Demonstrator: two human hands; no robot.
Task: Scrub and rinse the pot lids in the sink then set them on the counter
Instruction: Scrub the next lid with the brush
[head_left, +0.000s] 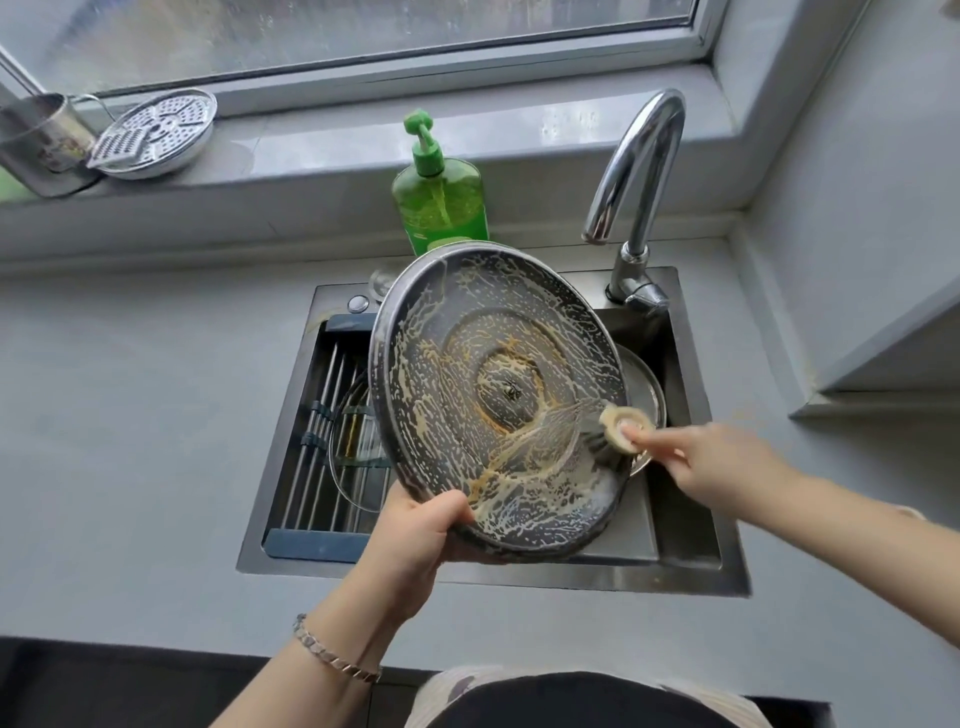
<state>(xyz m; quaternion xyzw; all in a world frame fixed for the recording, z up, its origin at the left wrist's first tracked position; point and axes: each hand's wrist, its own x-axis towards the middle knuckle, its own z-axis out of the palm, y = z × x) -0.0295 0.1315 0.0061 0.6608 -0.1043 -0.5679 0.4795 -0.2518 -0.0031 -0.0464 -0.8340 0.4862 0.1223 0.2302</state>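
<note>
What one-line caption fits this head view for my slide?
Left hand holds a soapy pot lid tilted over the sink while the right hand scrubs its edge with a round brush.

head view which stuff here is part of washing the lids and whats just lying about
Job: soapy lid in left hand, brush in right hand, glass lid and steel lid in sink, tap, soap bottle.
Lying about: grater and metal cup on the sill, rack.

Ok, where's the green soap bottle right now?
In the head view, the green soap bottle stands behind the sink, left of the faucet, just beyond the soapy lid.
</note>
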